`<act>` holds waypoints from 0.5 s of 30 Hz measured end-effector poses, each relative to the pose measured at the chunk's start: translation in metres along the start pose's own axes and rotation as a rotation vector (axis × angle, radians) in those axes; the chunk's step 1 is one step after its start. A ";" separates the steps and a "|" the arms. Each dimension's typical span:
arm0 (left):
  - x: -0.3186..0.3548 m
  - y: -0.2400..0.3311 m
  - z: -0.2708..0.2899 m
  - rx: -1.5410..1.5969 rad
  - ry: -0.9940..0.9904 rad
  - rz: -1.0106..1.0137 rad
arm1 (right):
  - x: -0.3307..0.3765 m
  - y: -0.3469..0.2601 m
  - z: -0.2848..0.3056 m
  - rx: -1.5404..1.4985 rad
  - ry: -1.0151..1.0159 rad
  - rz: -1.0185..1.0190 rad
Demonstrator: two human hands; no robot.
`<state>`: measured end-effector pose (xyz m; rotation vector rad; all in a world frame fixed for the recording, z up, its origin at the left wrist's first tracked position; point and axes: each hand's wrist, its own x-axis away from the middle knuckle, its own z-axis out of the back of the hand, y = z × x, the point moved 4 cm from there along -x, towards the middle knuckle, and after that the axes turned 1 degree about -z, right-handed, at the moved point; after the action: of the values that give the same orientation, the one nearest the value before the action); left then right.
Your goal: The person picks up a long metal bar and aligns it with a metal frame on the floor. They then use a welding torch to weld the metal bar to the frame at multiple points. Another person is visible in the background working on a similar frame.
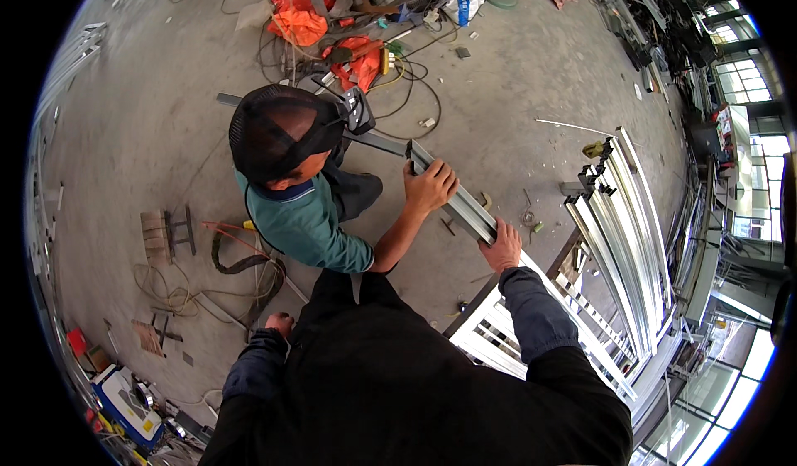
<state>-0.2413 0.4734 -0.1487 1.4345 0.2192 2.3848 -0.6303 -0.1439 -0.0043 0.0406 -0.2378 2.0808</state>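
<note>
1. The long silver aluminium profile bar [452, 192] lies slantwise just ahead of the right hand [503, 247], which grips its near stretch with fingers wrapped over the top. Its far end runs off past the co-worker's hand [429, 185], which clamps the same bar further up.
2. The left hand [281, 325] hangs low beside the dark jacket, well apart from the bar. It looks loosely curled and holds nothing I can make out, though I cannot tell for sure.
3. With two people holding one bar, an uneven lift or a sudden pull by one could twist it out of the other's grip, I judge. Its cut end could scrape or nick fingers.
4. Below the right hand the bar's near part rests on a white metal rack frame [531, 346]. A slide along that edge might pinch the wearer's fingers between bar and frame.
5. To the right of the right hand a stack of silver aluminium profiles [631, 242] leans close. A swing of the bar could knock them.
6. Beyond the co-worker's hand, black cables [415, 84] and orange cloth [299, 22] litter the grey concrete floor [149, 134], a likely trip hazard.
7. Hidden: the bar's far end behind the co-worker in the teal shirt [303, 225], the wearer's left palm, and the bar's underside.
</note>
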 end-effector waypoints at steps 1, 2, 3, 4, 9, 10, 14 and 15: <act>0.000 0.000 0.000 -0.012 -0.009 -0.012 | 0.000 0.000 0.000 0.001 0.001 0.001; -0.001 0.000 0.000 -0.024 -0.018 -0.023 | 0.000 0.000 -0.001 0.002 0.001 0.002; 0.001 0.004 0.000 -0.094 -0.017 -0.082 | -0.001 0.000 -0.001 0.005 0.003 0.003; 0.004 0.008 0.000 -0.163 -0.015 -0.140 | -0.001 0.001 -0.001 0.007 0.004 0.004; 0.001 0.005 -0.005 -0.226 0.026 -0.207 | 0.000 0.001 -0.002 0.005 0.013 0.012; -0.002 0.002 -0.006 -0.174 0.019 -0.139 | 0.000 0.001 -0.003 0.006 0.012 0.010; -0.002 0.002 -0.007 -0.255 0.005 -0.248 | 0.000 0.002 -0.003 0.004 0.002 0.005; -0.001 0.004 -0.008 -0.291 0.001 -0.286 | 0.000 0.002 -0.003 0.003 0.002 0.006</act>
<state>-0.2485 0.4693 -0.1519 1.1815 0.0674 2.0862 -0.6316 -0.1441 -0.0074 0.0398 -0.2339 2.0868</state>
